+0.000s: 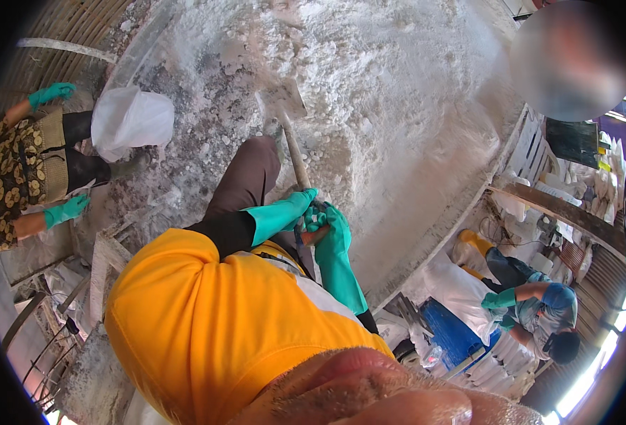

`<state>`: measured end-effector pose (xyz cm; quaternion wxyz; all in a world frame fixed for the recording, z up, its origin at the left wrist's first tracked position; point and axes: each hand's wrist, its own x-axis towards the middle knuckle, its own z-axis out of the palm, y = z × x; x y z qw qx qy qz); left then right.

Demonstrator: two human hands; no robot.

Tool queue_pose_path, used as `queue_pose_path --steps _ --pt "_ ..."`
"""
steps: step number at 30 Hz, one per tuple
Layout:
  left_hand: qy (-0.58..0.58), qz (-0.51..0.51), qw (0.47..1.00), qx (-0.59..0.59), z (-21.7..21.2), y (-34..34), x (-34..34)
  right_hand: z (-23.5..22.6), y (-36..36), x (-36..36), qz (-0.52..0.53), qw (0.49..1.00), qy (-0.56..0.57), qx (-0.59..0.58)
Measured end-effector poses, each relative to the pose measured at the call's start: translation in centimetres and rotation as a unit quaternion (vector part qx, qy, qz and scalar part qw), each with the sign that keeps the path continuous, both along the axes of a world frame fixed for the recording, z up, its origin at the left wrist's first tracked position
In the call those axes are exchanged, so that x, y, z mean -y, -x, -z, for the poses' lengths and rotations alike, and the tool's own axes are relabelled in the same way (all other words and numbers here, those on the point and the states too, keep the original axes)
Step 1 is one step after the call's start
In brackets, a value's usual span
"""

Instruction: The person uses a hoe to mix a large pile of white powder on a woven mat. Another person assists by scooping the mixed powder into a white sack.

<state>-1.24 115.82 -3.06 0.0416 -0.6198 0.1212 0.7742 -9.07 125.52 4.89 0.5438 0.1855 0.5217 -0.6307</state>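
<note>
To the right of the shovel (297,156), a single dust-coated tool with a flat, squarish blade (282,99) and a pale brown, straight shaft, a broad bed of white, lumpy powder (412,92) was left open as far as a straight, dusty raised edge (433,243). Beyond the blade, more open powder was seen. To the left of the shovel, room was narrowed by a leg in dark brown trousers (246,173), set close beside the shaft, and farther left by a co-worker in a dark, gold-patterned top (5,177).

Two teal rubber gloves were counted on the wearer's hands and two on each of two co-workers. One translucent white sack (132,120) was seen far left of the shovel; another large white sack (454,290), held by the co-worker in blue and grey (539,319), was seen well to its right, near one blue plastic tub (451,329).

The shovel was placed in front of the wearer's body, its blade resting on the powder. Its long axis was directed away from the body, slanting slightly left, blade foremost. Its near end was enclosed by the left hand (299,203) and the right hand (334,225), each grip closed around it, with the fingers partly hidden.
</note>
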Motion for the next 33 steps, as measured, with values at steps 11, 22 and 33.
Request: queue_pose_path --steps 11,22,33 --pt "-0.063 0.036 0.997 -0.038 5.0 -2.2 6.0 2.2 -2.1 7.7 -0.009 0.999 -0.036 0.032" --pt "-0.016 0.021 0.999 -0.022 7.5 0.3 10.2 3.1 0.3 12.5 -0.027 0.999 -0.026 -0.015" --pt "-0.097 -0.024 0.994 0.044 13.7 0.3 2.8 14.5 -1.2 1.8 -0.057 0.997 -0.041 -0.022"
